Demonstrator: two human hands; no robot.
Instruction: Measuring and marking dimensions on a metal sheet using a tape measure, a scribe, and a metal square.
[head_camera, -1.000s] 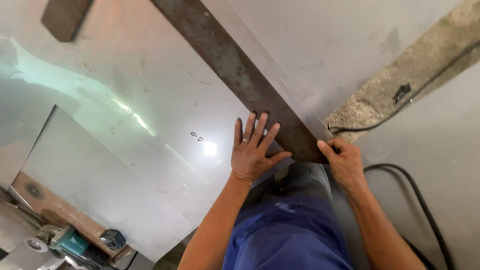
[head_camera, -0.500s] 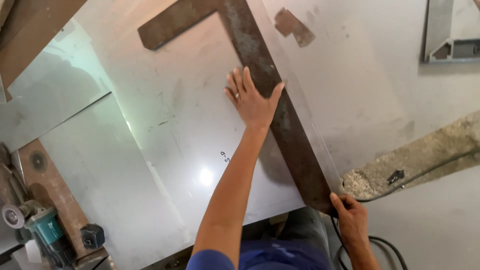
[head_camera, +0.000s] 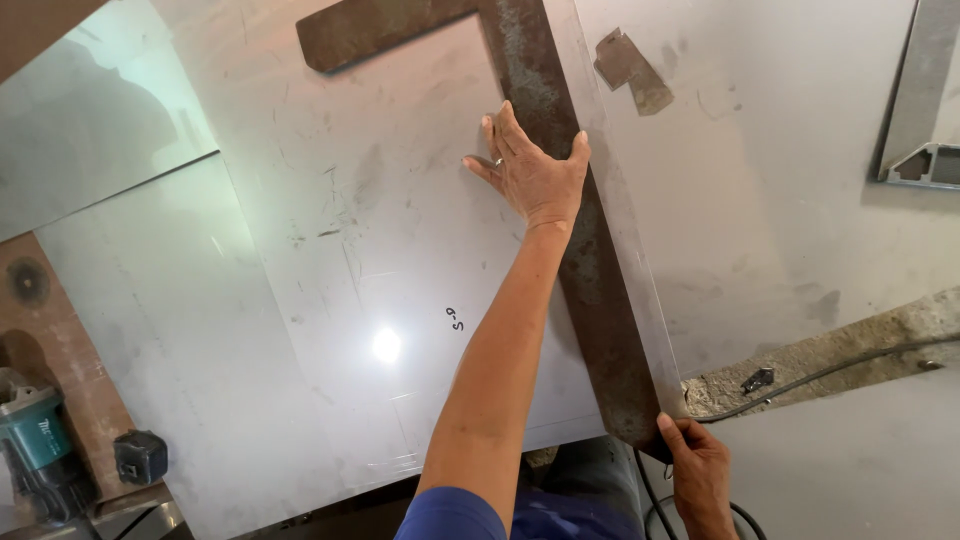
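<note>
on shiny sheet metal (head_camera: 330, 300), left hand (head_camera: 530, 175) flat, right hand (head_camera: 695, 465) fingers gripping rusty steel square (head_camera: 590, 270).

The large carpenter's square (head_camera: 560, 200) is bare steel, rusted brown all over, matt and rough-pitted. The sheet metal panel (head_camera: 380, 260) under it is smooth, pale grey and glossy, with fine scratches, smudges and one bright glare spot. At 10 o'clock a second metal sheet (head_camera: 90, 140) shines mirror-like. At 8 o'clock the power tool (head_camera: 40, 450) has a teal plastic casing with a slight sheen, lying by a worn, matt wooden board (head_camera: 50, 320). At 4 o'clock a strip of concrete (head_camera: 830, 350) looks rough and crumbly; the cable (head_camera: 830, 370) on it is matt black rubber.
</note>
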